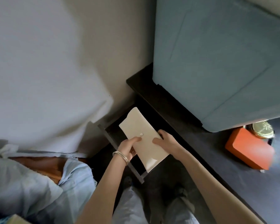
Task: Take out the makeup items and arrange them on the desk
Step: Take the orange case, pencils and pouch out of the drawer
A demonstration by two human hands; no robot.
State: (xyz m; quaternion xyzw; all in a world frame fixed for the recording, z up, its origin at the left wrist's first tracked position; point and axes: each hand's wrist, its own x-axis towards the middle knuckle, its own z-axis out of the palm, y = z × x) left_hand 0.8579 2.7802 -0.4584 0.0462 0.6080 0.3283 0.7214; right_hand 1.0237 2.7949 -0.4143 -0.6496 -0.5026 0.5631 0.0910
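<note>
A cream, flat makeup pouch [136,126] with a round snap button is held over an open dark drawer [113,136]. My left hand [128,146], with thin bangles on the wrist, grips the pouch's left edge, its thumb lying on top near the snap. My right hand [165,140] grips the pouch's right edge, thumb on its upper face. The dark desk top [217,152] stretches away to the right of the drawer. What the pouch holds is hidden.
An orange box [247,149] and a round gold-rimmed case [262,129] lie on the desk at the right. A large teal padded panel [217,62] stands behind the desk. A bed with white and pale blue linen [31,94] fills the left.
</note>
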